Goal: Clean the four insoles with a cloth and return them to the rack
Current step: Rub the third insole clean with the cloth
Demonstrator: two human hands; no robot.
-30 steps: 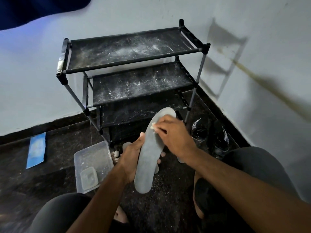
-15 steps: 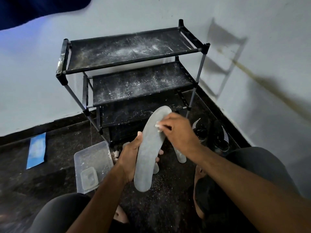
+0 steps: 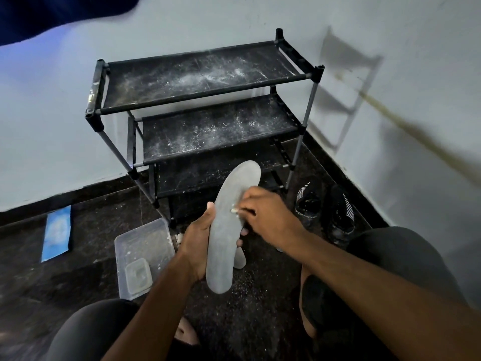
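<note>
**One insole held and wiped above the floor**

One grey insole (image 3: pixel 229 230) stands nearly upright, the left hand (image 3: pixel 197 246) clamped round its lower half. The right hand (image 3: pixel 270 220) pinches a small white cloth (image 3: pixel 234 211) against its middle. Beyond the fingertips, the dusty black rack (image 3: pixel 208 100) stands against the wall.

Floor (image 3: pixel 78 295) (speckled): tub (image 3: pixel 141 246), shoes (image 3: pixel 324 212)

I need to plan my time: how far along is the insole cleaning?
Done: nothing visibly; the rack shelves hold no insoles. In hand: the left hand grips a grey insole while the right hand rubs a small white cloth on it. Left: another insole lies on the floor.
</note>
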